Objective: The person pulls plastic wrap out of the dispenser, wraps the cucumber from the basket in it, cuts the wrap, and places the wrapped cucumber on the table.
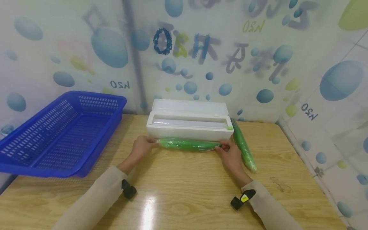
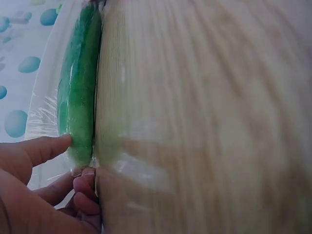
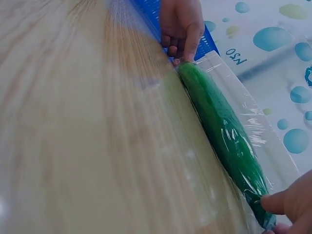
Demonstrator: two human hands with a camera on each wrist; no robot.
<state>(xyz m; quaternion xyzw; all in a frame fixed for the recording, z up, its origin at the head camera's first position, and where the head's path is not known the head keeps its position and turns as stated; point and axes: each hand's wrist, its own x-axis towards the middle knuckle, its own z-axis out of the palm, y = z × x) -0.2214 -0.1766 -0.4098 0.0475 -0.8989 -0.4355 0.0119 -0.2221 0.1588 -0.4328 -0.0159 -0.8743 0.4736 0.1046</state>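
A green cucumber (image 1: 187,144) with shiny cling film over it lies lengthwise along the front of a white cling film dispenser (image 1: 189,132). At its left end my left hand (image 1: 142,147) grips the tip; in the left wrist view one fingertip presses the cucumber's (image 2: 80,107) side and the other fingers curl at its end. My right hand (image 1: 231,156) pinches the opposite end, thumb on the film in the right wrist view. Film wrinkles (image 3: 256,131) stretch from the cucumber toward the dispenser. The dispenser's lid (image 1: 189,106) stands raised at the back.
A second cucumber (image 1: 243,147) lies slanted at the dispenser's right end, beside my right hand. On the left stands a blue perforated plastic basket (image 1: 115,123). The wooden table (image 1: 184,191) meets a bubble-patterned wall (image 1: 201,73) behind and on the right.
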